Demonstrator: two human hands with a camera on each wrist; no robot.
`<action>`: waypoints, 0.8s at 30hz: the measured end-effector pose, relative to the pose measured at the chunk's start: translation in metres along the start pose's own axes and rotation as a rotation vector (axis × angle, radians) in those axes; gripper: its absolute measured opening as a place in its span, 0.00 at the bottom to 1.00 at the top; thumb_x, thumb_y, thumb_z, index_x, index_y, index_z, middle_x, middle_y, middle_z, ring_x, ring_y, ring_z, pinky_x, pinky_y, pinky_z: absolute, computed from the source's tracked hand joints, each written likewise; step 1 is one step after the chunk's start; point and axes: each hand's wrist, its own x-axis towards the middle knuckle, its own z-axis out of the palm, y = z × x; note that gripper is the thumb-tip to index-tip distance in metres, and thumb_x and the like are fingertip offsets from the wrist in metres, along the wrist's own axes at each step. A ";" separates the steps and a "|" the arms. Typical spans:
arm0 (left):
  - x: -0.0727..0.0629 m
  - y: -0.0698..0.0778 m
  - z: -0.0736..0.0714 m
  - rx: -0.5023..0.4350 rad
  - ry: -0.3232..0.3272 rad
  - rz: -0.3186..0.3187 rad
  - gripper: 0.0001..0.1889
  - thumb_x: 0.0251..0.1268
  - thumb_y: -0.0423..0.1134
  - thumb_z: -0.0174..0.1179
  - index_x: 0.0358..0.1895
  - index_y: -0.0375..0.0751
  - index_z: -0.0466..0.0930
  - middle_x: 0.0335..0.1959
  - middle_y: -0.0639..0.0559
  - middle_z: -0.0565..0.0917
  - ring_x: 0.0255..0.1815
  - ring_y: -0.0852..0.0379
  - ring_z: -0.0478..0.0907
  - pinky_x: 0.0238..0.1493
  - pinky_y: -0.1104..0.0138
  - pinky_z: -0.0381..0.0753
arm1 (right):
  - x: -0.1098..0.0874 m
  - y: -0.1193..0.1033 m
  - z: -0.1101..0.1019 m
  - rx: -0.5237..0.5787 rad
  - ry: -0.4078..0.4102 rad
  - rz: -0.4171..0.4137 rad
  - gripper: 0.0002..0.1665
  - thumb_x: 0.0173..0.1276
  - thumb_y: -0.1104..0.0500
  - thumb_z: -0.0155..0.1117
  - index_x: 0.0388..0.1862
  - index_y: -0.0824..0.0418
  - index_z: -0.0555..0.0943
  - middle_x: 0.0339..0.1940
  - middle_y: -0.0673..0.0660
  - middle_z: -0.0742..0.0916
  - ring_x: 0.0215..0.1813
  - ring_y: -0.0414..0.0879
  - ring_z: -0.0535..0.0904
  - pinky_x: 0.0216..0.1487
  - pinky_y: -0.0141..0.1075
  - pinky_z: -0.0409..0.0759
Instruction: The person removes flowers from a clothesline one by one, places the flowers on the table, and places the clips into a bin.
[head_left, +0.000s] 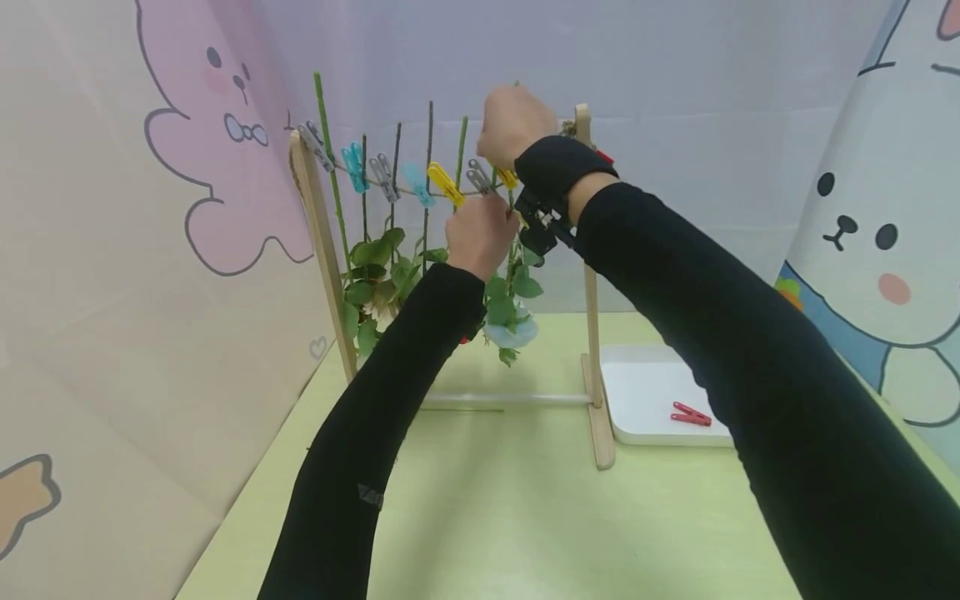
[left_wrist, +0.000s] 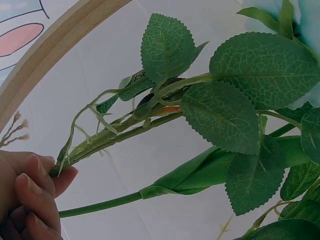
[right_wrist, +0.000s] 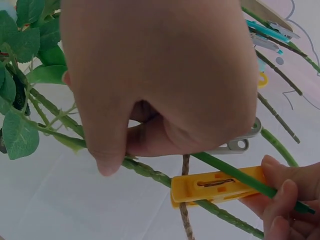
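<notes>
My right hand (head_left: 517, 121) is at the twine (right_wrist: 185, 220) near the right post, its fingers on the end of a yellow clothespin (right_wrist: 225, 186). The clothespin's jaws sit across the twine and a green stem (right_wrist: 150, 172). Another, smooth green stem lies over the clothespin, its tip at the right fingers. Lower down, my left hand (head_left: 477, 229) pinches a leafy flower stem (left_wrist: 105, 140) between thumb and fingers. Leaves (left_wrist: 225, 115) hang below that grip, with a pale blue flower (head_left: 512, 331) at the bottom.
Grey, blue and yellow clothespins (head_left: 446, 183) hold several upside-down stems along the twine. A wooden frame (head_left: 322, 250) carries it. A white tray (head_left: 637, 392) with a red clothespin (head_left: 692, 415) stands right. Thin stem (head_left: 465, 409) on the table.
</notes>
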 end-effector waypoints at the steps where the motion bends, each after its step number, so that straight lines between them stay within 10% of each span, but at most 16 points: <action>1: 0.000 0.000 0.000 0.007 0.000 -0.002 0.22 0.71 0.45 0.45 0.15 0.46 0.60 0.14 0.52 0.59 0.16 0.55 0.62 0.21 0.64 0.57 | 0.000 0.000 0.000 0.004 0.001 0.004 0.20 0.70 0.59 0.47 0.16 0.57 0.63 0.14 0.50 0.66 0.21 0.44 0.63 0.28 0.33 0.63; 8: -0.003 0.005 0.000 0.100 -0.022 -0.001 0.17 0.69 0.50 0.48 0.30 0.43 0.79 0.23 0.49 0.79 0.24 0.52 0.76 0.28 0.62 0.76 | 0.000 0.006 0.001 0.070 0.008 0.009 0.16 0.70 0.56 0.51 0.21 0.59 0.72 0.22 0.52 0.75 0.30 0.44 0.70 0.40 0.36 0.71; 15: -0.010 0.007 0.003 0.104 -0.067 0.015 0.15 0.69 0.49 0.50 0.33 0.44 0.80 0.25 0.49 0.80 0.26 0.53 0.77 0.31 0.63 0.76 | -0.004 0.006 -0.002 0.127 0.036 0.018 0.16 0.71 0.55 0.51 0.43 0.63 0.82 0.46 0.59 0.84 0.47 0.50 0.77 0.51 0.42 0.74; 24: -0.013 0.006 0.010 0.095 -0.069 0.019 0.15 0.70 0.44 0.48 0.28 0.43 0.79 0.22 0.48 0.79 0.23 0.52 0.78 0.28 0.61 0.76 | -0.003 0.010 -0.003 0.143 0.042 0.065 0.17 0.71 0.53 0.51 0.49 0.61 0.81 0.51 0.57 0.83 0.53 0.50 0.77 0.54 0.42 0.73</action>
